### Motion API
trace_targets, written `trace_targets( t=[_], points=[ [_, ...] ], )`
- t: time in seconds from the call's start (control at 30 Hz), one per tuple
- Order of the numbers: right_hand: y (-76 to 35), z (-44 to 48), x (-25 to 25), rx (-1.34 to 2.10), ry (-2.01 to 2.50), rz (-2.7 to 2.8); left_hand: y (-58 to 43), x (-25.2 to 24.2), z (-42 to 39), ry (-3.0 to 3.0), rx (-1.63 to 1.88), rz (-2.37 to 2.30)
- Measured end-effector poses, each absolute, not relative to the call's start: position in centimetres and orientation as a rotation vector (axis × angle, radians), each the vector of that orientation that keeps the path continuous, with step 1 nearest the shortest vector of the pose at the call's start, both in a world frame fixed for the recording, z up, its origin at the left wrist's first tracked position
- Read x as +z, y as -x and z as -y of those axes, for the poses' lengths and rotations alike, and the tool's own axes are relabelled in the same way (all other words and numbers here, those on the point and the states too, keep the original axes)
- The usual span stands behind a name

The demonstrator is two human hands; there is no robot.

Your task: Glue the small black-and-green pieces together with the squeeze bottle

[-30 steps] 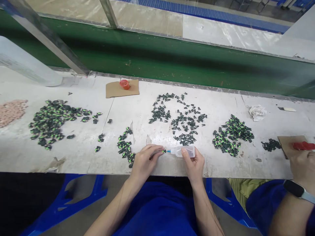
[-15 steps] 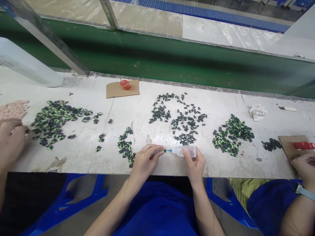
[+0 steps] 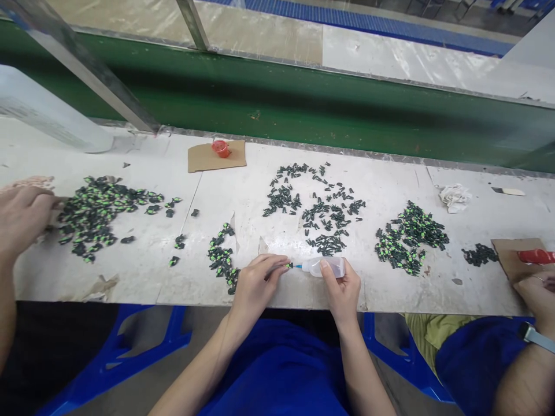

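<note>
My left hand [image 3: 256, 284] pinches a small black-and-green part [image 3: 287, 266] at the near edge of the white worktable [image 3: 143, 271]. My right hand [image 3: 342, 288] grips a small clear squeeze bottle [image 3: 326, 266] lying sideways, its blue nozzle tip touching that part. A short row of finished green-and-black parts [image 3: 221, 258] lies just left of my left hand. A spread of plain black parts [image 3: 318, 211] sits beyond my hands.
A co-worker's hand [image 3: 21, 215] at the far left touches a big pile of green-black parts [image 3: 96, 212]. Another person's hand [image 3: 537, 294] rests at the right near cardboard with a red item [image 3: 534, 256]. A further pile [image 3: 410, 237], a red cap on cardboard [image 3: 221, 148] and a rag [image 3: 454, 197] lie farther back.
A co-worker's hand came in from the left and moved up to the large pile. The hand at the right drew back a little. My own hands stayed still.
</note>
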State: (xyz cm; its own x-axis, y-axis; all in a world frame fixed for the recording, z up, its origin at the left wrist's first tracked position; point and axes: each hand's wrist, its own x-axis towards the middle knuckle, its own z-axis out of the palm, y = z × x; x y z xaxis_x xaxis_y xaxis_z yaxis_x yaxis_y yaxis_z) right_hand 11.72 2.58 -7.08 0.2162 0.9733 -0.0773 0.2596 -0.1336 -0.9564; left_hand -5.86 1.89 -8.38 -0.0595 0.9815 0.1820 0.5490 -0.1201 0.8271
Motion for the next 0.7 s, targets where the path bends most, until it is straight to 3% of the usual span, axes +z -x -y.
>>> trace_targets(
  t=[0.3,0.5,0.7],
  points=[
    [-12.7,-2.5,-8.2,0.957,1.309,0.835,6.3,-8.7,-2.0,-1.850,1.061,-1.608],
    [-10.8,-2.3,-7.6,0.977,1.265,1.112,6.7,-8.8,-2.2,-1.942,1.083,-1.598],
    [-8.4,-2.4,-7.9,1.086,1.252,1.407,10.4,-7.8,-1.3,-1.471,1.189,-1.906]
  ],
)
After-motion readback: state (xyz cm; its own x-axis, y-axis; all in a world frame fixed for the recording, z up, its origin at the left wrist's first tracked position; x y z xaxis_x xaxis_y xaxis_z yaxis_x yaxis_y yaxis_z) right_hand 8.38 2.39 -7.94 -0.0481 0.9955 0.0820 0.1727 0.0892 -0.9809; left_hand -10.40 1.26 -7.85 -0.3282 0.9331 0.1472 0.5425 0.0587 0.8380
